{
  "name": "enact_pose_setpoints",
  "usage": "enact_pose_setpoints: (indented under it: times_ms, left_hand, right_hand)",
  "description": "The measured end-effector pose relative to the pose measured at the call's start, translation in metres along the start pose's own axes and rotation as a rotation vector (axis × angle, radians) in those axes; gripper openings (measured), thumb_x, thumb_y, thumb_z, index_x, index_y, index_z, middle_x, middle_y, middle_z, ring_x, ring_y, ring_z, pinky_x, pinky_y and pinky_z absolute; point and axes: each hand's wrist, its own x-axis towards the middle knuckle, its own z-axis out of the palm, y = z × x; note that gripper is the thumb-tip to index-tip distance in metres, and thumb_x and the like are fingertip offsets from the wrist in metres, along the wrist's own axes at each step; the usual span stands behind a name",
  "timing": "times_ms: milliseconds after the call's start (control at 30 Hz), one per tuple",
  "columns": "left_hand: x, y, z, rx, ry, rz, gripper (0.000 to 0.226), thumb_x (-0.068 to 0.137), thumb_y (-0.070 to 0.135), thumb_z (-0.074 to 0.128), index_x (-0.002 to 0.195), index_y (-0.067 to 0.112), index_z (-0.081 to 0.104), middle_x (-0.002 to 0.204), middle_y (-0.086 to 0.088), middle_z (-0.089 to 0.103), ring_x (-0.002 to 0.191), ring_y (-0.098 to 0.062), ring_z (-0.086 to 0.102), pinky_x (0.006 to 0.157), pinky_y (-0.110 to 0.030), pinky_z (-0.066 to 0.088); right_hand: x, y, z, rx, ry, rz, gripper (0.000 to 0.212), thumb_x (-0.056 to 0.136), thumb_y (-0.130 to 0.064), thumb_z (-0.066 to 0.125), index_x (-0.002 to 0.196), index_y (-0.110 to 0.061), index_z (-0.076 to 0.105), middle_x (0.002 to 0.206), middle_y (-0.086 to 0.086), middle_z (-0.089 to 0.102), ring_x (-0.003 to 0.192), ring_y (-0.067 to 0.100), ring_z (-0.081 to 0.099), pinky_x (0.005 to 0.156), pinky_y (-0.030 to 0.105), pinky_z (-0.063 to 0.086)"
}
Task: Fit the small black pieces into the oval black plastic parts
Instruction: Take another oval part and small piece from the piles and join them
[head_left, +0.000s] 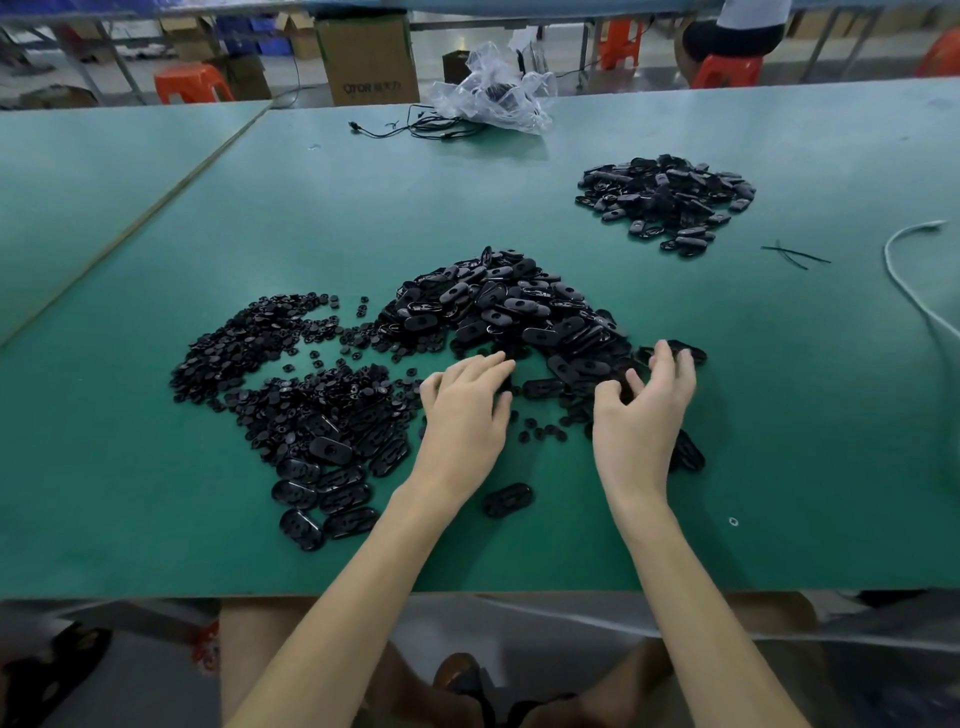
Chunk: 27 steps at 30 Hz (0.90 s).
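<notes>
A big heap of oval black plastic parts (509, 306) lies mid-table. Left of it spreads a heap of small black pieces (260, 358). More oval parts (332, 483) lie in a loose group at the near left, and a single oval part (508, 500) lies between my forearms. My left hand (465, 415) lies palm down with straight fingers over loose small pieces at the heap's near edge. My right hand (644, 410) hovers with spread, loosely bent fingers over oval parts at the heap's right edge, holding nothing that I can see.
A second pile of oval parts (665, 200) sits at the far right of the green table (779, 415). A clear plastic bag (493, 93) and black cables (415, 127) lie at the far edge. A white cord (904, 280) runs along the right. Boxes and orange stools stand beyond.
</notes>
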Motion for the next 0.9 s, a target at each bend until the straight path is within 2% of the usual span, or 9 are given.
enact_pose_setpoints:
  times_ms: [100,200,267,333,533,600,667,767,900]
  left_hand:
    - [-0.001,0.0,0.001,-0.021,0.024,-0.007,0.034,0.105,0.019,0.059,0.139,0.022,0.063,0.147,0.008,0.057,0.139,-0.009,0.042,0.111,-0.023,0.011]
    - [0.0,0.001,-0.001,-0.024,0.065,-0.038,0.027,0.103,0.024,0.063,0.129,0.023,0.068,0.135,0.008,0.063,0.13,-0.013,0.047,0.104,-0.022,0.012]
    - [0.0,0.002,-0.002,-0.029,0.081,-0.056,0.024,0.104,0.03,0.06,0.125,0.024,0.071,0.13,0.008,0.065,0.126,-0.015,0.048,0.103,-0.025,0.014]
    - [0.0,0.002,-0.003,-0.051,0.092,-0.068,0.023,0.106,0.033,0.057,0.121,0.025,0.072,0.125,0.009,0.067,0.123,-0.015,0.05,0.104,-0.029,0.017]
    - [0.002,0.001,-0.006,-0.196,0.2,-0.097,0.021,0.107,0.032,0.055,0.102,0.021,0.073,0.095,0.01,0.066,0.094,-0.011,0.055,0.09,-0.03,0.029]
    - [0.003,-0.003,-0.008,-0.401,0.207,-0.143,0.023,0.106,0.032,0.057,0.096,0.02,0.073,0.08,0.014,0.063,0.074,-0.002,0.052,0.073,-0.019,0.036]
    - [0.003,-0.004,-0.009,-0.544,0.21,-0.201,0.027,0.106,0.035,0.056,0.093,0.019,0.073,0.065,0.016,0.06,0.054,-0.003,0.044,0.054,-0.015,0.033]
    - [0.003,-0.003,-0.011,-0.565,0.242,-0.203,0.022,0.107,0.034,0.057,0.092,0.025,0.071,0.069,0.01,0.066,0.058,-0.015,0.052,0.054,-0.02,0.039]
    - [0.003,-0.001,-0.011,-0.582,0.261,-0.219,0.021,0.108,0.027,0.056,0.1,0.016,0.072,0.077,0.007,0.071,0.067,0.002,0.062,0.065,-0.01,0.043]
  right_hand:
    - [0.0,0.002,0.0,-0.039,-0.029,-0.053,0.066,0.101,-0.001,0.054,0.162,-0.012,0.03,0.174,0.004,0.007,0.149,0.02,0.038,0.121,0.035,0.038]
    - [-0.004,0.002,0.002,-0.254,-0.074,-0.311,0.045,0.1,-0.006,0.063,0.144,-0.01,0.059,0.156,0.004,0.048,0.146,0.018,0.034,0.119,0.012,0.019]
    - [-0.006,0.003,0.005,-0.394,-0.145,-0.449,0.034,0.098,-0.01,0.069,0.132,-0.01,0.069,0.141,0.001,0.061,0.139,0.018,0.038,0.121,0.025,0.026]
    - [-0.008,0.005,0.008,-0.532,-0.219,-0.496,0.034,0.098,-0.016,0.071,0.132,-0.012,0.07,0.141,-0.001,0.061,0.141,0.02,0.037,0.119,0.035,0.026]
    - [-0.01,0.009,0.012,-0.635,-0.219,-0.487,0.019,0.097,-0.02,0.073,0.114,-0.015,0.077,0.133,-0.004,0.063,0.136,0.021,0.036,0.112,0.034,0.02]
    - [-0.011,0.009,0.013,-0.638,-0.206,-0.487,0.017,0.097,-0.022,0.073,0.112,-0.016,0.078,0.131,-0.004,0.064,0.134,0.022,0.037,0.111,0.036,0.021]
    - [-0.011,0.008,0.013,-0.648,-0.222,-0.489,0.022,0.097,-0.026,0.073,0.117,-0.017,0.076,0.134,-0.004,0.063,0.135,0.022,0.035,0.112,0.037,0.022]
    - [-0.013,0.006,0.014,-0.671,-0.29,-0.572,0.033,0.101,-0.03,0.067,0.133,-0.022,0.07,0.145,-0.005,0.058,0.141,0.023,0.035,0.116,0.042,0.022]
    - [-0.017,0.004,0.018,-0.758,-0.4,-0.619,0.03,0.106,-0.03,0.059,0.132,-0.021,0.071,0.143,-0.007,0.061,0.144,0.024,0.036,0.119,0.043,0.016]
